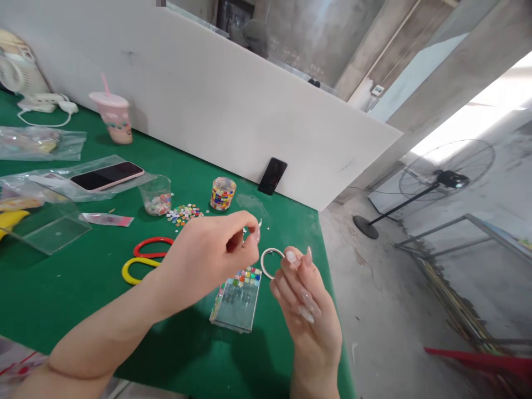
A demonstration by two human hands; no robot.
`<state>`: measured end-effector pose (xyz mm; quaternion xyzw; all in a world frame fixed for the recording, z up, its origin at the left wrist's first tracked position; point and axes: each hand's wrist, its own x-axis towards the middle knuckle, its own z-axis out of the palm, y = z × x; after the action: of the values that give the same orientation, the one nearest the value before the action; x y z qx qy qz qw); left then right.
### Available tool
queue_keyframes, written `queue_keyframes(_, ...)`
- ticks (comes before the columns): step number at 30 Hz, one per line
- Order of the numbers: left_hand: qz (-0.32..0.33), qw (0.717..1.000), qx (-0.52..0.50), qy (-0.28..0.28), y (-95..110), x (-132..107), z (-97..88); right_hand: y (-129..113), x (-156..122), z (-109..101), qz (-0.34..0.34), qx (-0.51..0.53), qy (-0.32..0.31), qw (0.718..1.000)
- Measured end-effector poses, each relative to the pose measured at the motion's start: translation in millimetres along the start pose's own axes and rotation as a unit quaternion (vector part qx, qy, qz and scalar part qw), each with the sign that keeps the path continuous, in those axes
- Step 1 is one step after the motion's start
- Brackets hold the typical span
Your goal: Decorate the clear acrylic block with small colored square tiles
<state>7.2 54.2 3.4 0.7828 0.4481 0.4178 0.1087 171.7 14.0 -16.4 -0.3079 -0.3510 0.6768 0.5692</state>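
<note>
My left hand (211,244) hangs above the table, thumb and forefinger pinched together; anything between them is too small to make out. My right hand (307,299) is turned palm up near the table's right edge with its fingers curled in and the fingertips close together. I cannot make out what they hold. Between and below the hands lies a clear rectangular box (236,307) with colourful mosaic tiles along its far edge and left side. A white ring (263,265) shows just left of my right fingertips. Scissors with red and yellow handles (137,270) lie partly under my left wrist.
Loose mosaic tiles (185,215) lie beside a clear plastic cup (155,197) and a tile-covered round jar (223,194). A black phone (272,176) leans on the white partition (233,122). Left are another phone (107,176), a pink tumbler (113,116) and an acrylic box (50,227).
</note>
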Motion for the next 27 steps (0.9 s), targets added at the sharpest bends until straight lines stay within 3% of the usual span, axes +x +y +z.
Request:
queue_keyframes(2, -0.044, 0.998, 0.020, -0.030, -10, 10, 1.5, 0, 0, 0, 0.001, 0.002, 0.002, 1.000)
queue_keyframes(6, -0.150, 0.970, 0.104, -0.160, -37, 31, 10.5, 0, 1, -1, 0.008, 0.015, 0.000, 1.000)
queue_keyframes(14, -0.190, 0.928, 0.158, -0.277, -81, 44, 52.4, 0, 0, -2, 0.015, 0.037, -0.008, 0.999)
queue_keyframes(18, -0.197, 0.915, 0.162, -0.312, -104, 43, 72.4, 2, 4, -6, -0.069, -0.070, 0.057, 0.994)
queue_keyframes(22, -0.210, 0.906, 0.160, -0.330, -127, 43, 84.7, 4, 9, -17, -0.196, -0.278, 0.172, 0.925)
queue_keyframes(27, -0.227, 0.899, 0.152, -0.342, -149, 43, 89.6, 26, 2, -45, -0.153, -0.511, 0.142, 0.834)
